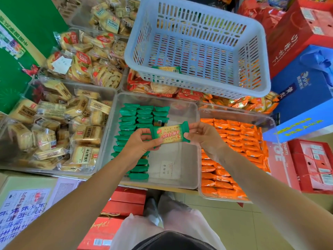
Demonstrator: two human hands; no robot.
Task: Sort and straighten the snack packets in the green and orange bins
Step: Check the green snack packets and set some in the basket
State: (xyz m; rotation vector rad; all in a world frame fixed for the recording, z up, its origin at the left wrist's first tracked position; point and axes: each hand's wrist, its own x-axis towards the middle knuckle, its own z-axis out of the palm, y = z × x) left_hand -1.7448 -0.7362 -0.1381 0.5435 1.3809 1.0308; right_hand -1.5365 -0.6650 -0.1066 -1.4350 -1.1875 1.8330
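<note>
A green cracker packet is held flat above the middle clear bin. My left hand pinches its left end and my right hand pinches its right end. Below, rows of green packets stand on edge along the bin's left side; the bin's right half shows bare floor with a white label. To the right, a clear bin is packed with orange packets in rows. One more green packet lies in the white basket.
A white slotted basket rests on the bins behind. Clear bins of beige biscuit packs fill the left. Red and blue gift boxes stand at right; red boxes lie on the floor near my feet.
</note>
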